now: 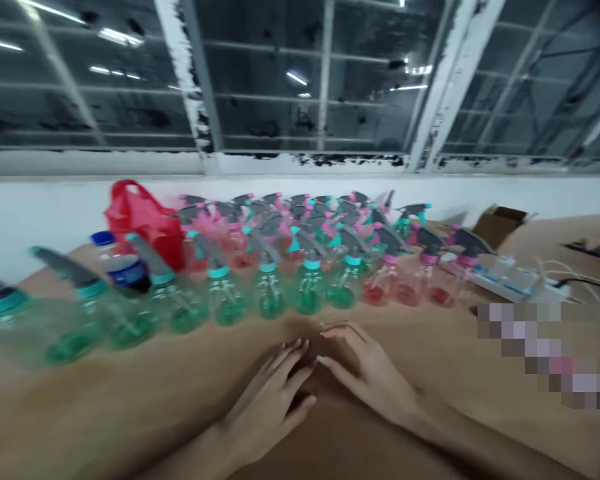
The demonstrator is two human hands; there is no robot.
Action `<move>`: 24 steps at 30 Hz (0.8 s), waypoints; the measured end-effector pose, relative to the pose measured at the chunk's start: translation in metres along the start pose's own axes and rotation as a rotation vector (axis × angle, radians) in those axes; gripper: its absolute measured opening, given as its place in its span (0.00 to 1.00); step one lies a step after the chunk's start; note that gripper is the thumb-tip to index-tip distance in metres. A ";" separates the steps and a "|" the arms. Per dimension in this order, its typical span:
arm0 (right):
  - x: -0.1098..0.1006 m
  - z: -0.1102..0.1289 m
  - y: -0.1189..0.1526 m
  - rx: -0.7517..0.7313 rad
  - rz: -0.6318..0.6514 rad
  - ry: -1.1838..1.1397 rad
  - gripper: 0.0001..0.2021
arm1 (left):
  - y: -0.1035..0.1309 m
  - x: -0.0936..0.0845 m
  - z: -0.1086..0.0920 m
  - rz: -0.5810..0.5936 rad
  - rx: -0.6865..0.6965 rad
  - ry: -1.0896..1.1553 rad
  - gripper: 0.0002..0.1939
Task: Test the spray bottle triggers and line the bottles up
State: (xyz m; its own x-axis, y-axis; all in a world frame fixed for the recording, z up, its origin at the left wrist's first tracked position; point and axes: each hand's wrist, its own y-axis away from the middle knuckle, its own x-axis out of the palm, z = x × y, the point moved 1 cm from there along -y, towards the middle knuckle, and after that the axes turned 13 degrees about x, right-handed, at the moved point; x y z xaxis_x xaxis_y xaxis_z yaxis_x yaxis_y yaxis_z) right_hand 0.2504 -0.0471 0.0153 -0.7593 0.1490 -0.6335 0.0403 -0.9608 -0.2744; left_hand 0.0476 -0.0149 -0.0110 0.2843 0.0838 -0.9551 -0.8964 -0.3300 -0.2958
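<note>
My left hand (275, 393) rests low over the tan table (145, 413), fingers stretched out and holding nothing. Close beside it, my right hand (367, 370) has its fingers apart, thumb pointing toward the left fingertips, with nothing in it. Just beyond both hands stands a row of spray bottles. Nearest are a green spray bottle (309, 290) with a turquoise collar and another green spray bottle (347, 283). To their right come clear bottles with pink collars and red bases, such as a pink spray bottle (377, 283). Whether the palms touch the table, I cannot tell.
Behind the front row, several more spray bottles (300, 207) crowd toward the wall. A red bag (143, 223) and a blue-capped bottle (125, 267) stand at left. On the right are a white power strip (510, 283) with cables, a cardboard box (500, 227) and a pixelated area.
</note>
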 end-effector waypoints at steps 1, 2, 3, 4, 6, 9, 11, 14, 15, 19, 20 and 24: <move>0.013 0.013 -0.007 -0.025 0.032 -0.012 0.12 | 0.019 -0.007 0.004 0.009 -0.036 -0.001 0.23; 0.027 0.027 -0.013 -0.054 0.059 -0.024 0.12 | 0.038 -0.014 0.008 0.018 -0.074 -0.002 0.23; 0.041 0.039 -0.019 -0.083 0.085 -0.038 0.11 | 0.057 -0.022 0.013 0.026 -0.115 -0.001 0.22; 0.055 0.051 -0.023 -0.112 0.109 -0.056 0.11 | 0.077 -0.030 0.017 0.029 -0.159 -0.001 0.22; 0.084 0.073 -0.031 -0.164 0.157 -0.092 0.11 | 0.115 -0.047 0.026 0.014 -0.244 0.006 0.20; 0.122 0.099 -0.038 -0.216 0.213 -0.127 0.11 | 0.164 -0.071 0.039 -0.080 -0.370 0.025 0.19; 0.143 0.111 -0.042 -0.231 0.237 -0.131 0.11 | 0.192 -0.084 0.048 -0.215 -0.494 0.054 0.15; 0.165 0.123 -0.044 -0.238 0.268 -0.139 0.10 | 0.224 -0.102 0.066 -0.505 -0.715 0.001 0.14; 0.171 0.125 -0.045 -0.237 0.278 -0.145 0.09 | 0.232 -0.107 0.074 -0.572 -0.773 -0.042 0.15; 0.186 0.129 -0.044 -0.245 0.309 -0.149 0.08 | 0.250 -0.122 0.116 -0.751 -0.908 -0.145 0.29; 0.188 0.129 -0.043 -0.250 0.315 -0.145 0.07 | 0.250 -0.123 0.128 -0.764 -0.919 -0.148 0.35; 0.190 0.127 -0.043 -0.244 0.333 -0.121 0.08 | 0.240 -0.118 0.163 -0.751 -0.895 -0.093 0.48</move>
State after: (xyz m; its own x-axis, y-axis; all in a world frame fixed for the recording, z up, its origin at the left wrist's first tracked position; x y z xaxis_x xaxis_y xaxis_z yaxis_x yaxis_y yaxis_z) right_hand 0.0223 -0.0076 -0.0012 -0.7492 -0.2024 -0.6307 0.4373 -0.8663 -0.2415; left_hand -0.2568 0.0497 0.0280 0.5812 0.5953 -0.5549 0.0551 -0.7091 -0.7029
